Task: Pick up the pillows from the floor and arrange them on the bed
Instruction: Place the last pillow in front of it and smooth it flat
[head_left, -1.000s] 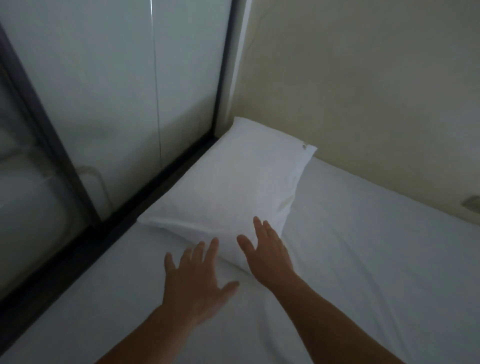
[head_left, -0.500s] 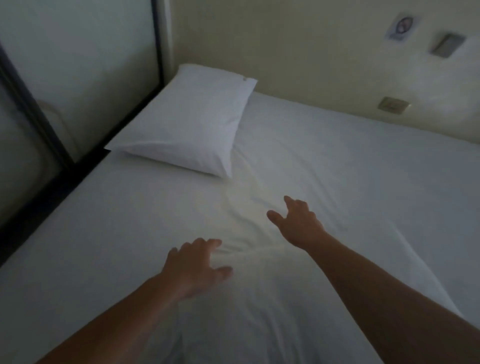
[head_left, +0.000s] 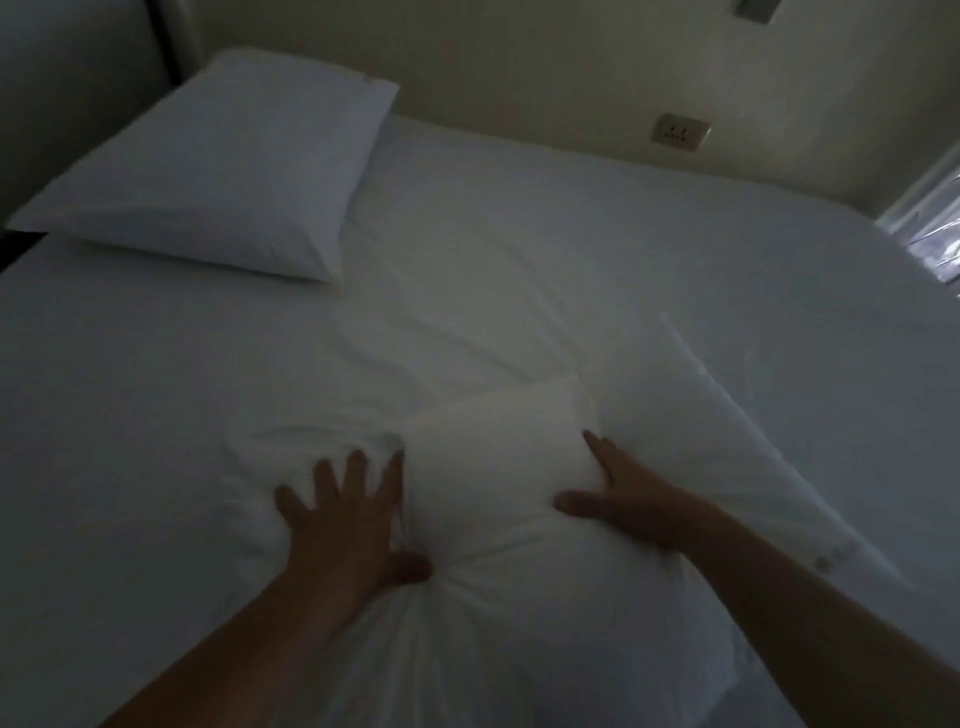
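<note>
Item 1, near pillow (head_left: 498, 545): white, lying on the white bed sheet (head_left: 519, 249) at the near middle of the bed, its long side running away toward the right edge; the cover is bunching into creases where the hands are pressing.

Item 2, left hand (head_left: 353, 514): lying palm down on the pillow's left end, fingers spread and mostly straight, thumb pressing into a gathered knot of fabric. It is pushing rather than closing round anything.

Item 3, right hand (head_left: 623, 499): resting on the pillow's right part, index finger pointing forward, thumb stretched left along the cover, the remaining fingers sinking behind the fabric; whether they are gripping cannot be told.

Item 4, far pillow (head_left: 218, 171): white, lying flat in the bed's far left corner, well apart from both hands, one corner touching the cream wall (head_left: 519, 67).

Item 5, surroundings: a wall socket (head_left: 680, 132) sitting just above the mattress line; a dark vertical frame (head_left: 166, 41) standing at far left; shiny crinkled plastic (head_left: 935, 218) showing at the right edge. The open sheet between the two pillows is wrinkling but carrying nothing.
</note>
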